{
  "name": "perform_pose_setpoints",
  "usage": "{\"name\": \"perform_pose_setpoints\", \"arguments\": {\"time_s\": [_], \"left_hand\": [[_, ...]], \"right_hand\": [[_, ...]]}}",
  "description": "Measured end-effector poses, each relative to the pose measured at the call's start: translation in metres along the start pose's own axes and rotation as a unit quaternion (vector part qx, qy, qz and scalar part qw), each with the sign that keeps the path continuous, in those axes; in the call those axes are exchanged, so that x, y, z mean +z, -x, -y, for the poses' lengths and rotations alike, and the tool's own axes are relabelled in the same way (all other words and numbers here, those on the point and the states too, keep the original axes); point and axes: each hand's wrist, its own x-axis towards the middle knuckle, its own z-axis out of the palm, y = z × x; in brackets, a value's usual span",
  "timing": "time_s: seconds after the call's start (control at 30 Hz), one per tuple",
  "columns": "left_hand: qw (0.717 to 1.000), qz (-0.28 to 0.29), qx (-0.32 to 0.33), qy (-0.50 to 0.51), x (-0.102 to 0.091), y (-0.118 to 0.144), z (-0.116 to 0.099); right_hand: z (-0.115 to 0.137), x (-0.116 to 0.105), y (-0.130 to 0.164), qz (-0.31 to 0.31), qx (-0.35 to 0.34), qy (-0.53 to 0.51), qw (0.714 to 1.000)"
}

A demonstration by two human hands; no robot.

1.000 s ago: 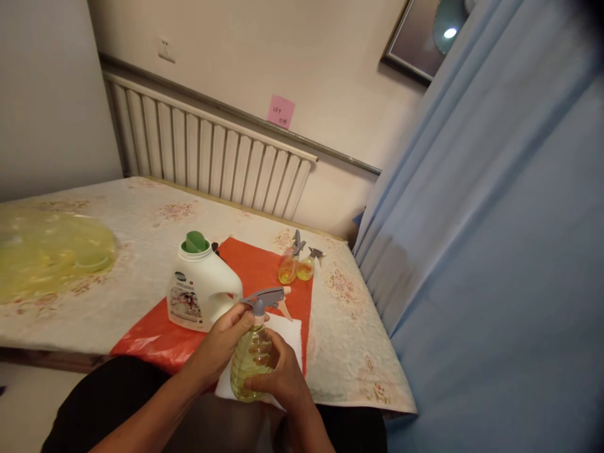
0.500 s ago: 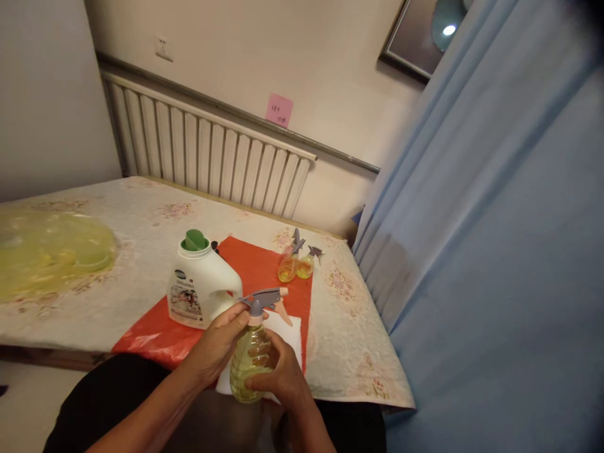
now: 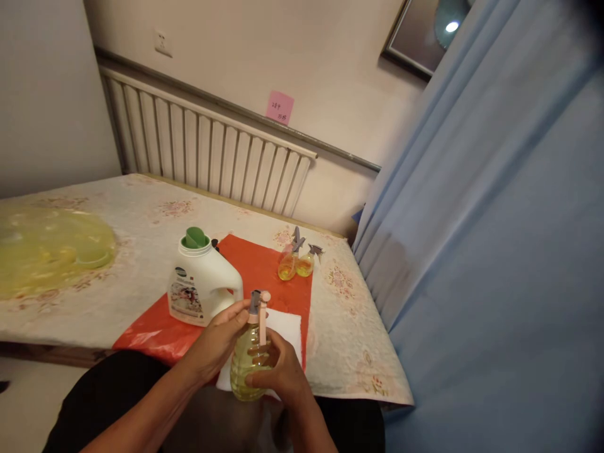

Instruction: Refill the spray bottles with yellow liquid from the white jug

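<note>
Head camera looks down at two bare hands holding a clear plastic spray bottle with yellow liquid [image 3: 249, 365] at the near edge of the table [image 3: 141, 220]. The left hand [image 3: 218, 343] has its fingers closed around the neck of the bottle, just under the grey spray head with a pink trigger [image 3: 258, 308]. The right hand [image 3: 279, 368] has its fingers wrapped around the round belly of the bottle from the side. The bottle stands upright over a white folded paper towel [image 3: 287, 327]; I cannot tell if its bottom touches the towel or hangs just above it. The towel lies on a red plastic sheet [image 3: 257, 267] spread on the flowery cloth of the table. Just beside the left hand, on the red sheet, stands a white plastic jug with a green cap [image 3: 201, 280]. Farther back, at the far corner of the red sheet, two small spray bottles with yellow liquid [image 3: 296, 261] stand close together. Well apart, on the left side of the table, lies a see-through yellow plastic bag [image 3: 51, 248]. A blue curtain [image 3: 472, 220] hangs on the right.
</note>
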Motion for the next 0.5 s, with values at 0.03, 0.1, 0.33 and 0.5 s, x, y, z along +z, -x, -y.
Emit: {"name": "perform_pose_setpoints", "arguments": {"time_s": [0.03,0.1,0.33,0.5], "left_hand": [[1.0,0.001,0.001,-0.002,-0.0014,0.0,0.0007],[1.0,0.001,0.009,-0.018,-0.0026,-0.0003,0.0015],[0.999,-0.022,0.006,-0.048,-0.0011,-0.0036,0.0036],[0.994,-0.043,0.04,-0.091,-0.0015,0.0015,0.005]], "right_hand": [[0.0013,0.0008,0.0005,-0.002,0.0,-0.001,1.0],[0.0039,0.0022,0.0014,-0.003,-0.006,0.0,1.0],[0.0029,0.0022,0.0023,0.005,-0.019,0.0,1.0],[0.0012,0.002,0.0022,0.004,-0.009,-0.007,1.0]]}}
